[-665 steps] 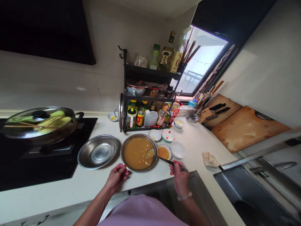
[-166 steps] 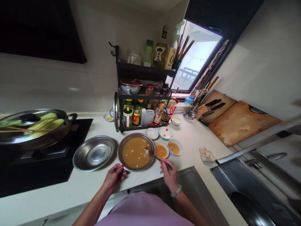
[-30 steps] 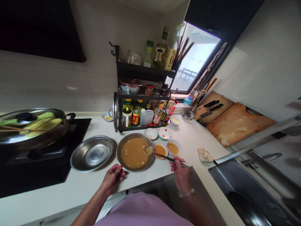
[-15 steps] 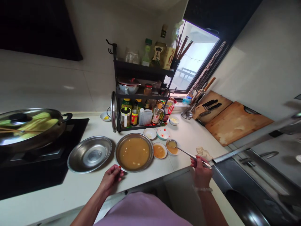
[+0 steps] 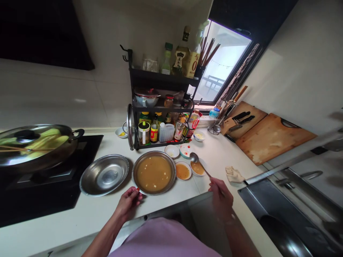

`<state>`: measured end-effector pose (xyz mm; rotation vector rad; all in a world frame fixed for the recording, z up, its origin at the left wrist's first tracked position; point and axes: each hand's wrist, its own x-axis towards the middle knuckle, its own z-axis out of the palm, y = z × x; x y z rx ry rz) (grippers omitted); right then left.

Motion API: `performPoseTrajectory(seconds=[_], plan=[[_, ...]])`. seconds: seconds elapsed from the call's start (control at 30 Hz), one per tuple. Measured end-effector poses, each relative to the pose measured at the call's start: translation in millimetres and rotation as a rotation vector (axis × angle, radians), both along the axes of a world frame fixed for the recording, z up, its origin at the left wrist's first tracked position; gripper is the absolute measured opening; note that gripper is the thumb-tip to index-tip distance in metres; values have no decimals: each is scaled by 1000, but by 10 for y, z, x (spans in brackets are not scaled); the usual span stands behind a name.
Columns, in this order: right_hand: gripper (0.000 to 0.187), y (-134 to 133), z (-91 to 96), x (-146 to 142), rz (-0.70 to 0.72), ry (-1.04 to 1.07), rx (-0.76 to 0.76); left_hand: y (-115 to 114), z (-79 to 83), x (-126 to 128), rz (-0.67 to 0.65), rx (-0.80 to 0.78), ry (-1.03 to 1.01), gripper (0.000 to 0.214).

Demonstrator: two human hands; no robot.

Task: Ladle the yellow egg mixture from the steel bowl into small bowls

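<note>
My right hand [image 5: 222, 194] is closed round the handle of a metal ladle [image 5: 194, 157]. The ladle's head hangs over the far edge of a small bowl [image 5: 197, 169] holding brown soup. Beside that stands another small bowl [image 5: 183, 171] of the same brown liquid. My left hand [image 5: 130, 200] pinches the near left rim of a metal basin [image 5: 154, 193], thumb on top. Brown soup with pale bits fills much of this basin. An empty metal basin [image 5: 104, 175] sits to its left.
A lidded pan [image 5: 34, 150] is on the black stove at left. Behind the basins stands a spice rack [image 5: 163, 73] with bottles. Small bowls [image 5: 172, 151] sit before it. A cloth [image 5: 234, 174], cutting boards [image 5: 273, 137] and a sink [image 5: 268, 200] are at right.
The ladle's head has risen out of the right small bowl and moved slightly left. My right hand has shifted left with it. My left hand stays at the basin's rim.
</note>
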<state>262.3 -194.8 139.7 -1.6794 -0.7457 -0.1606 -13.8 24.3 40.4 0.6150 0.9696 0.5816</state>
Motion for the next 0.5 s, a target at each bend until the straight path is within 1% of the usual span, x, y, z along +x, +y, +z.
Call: performPoseTrajectory(seconds=[0.1,0.2,0.3,0.37,0.4,0.5], plan=[[18,135,-104,-181,127,42,-28,3,-30,-2,3,5,-7,27],[19,283,-295,-345,280,77,-14,7,-61,-4,5,11,-9,27],[22,407,-471,-467,361,122,-38,9,-76,-8,-1,15,-5,25],[24,471,-538,-515,368,170,-58,8,-79,-12,-2,15,-7,25],[25,499,-554,-527,345,208,-55,7,-80,-13,-5,17,-11,26],[27,568,-544,-513,209,363,26,6,-81,-14,-13,27,-17,28]])
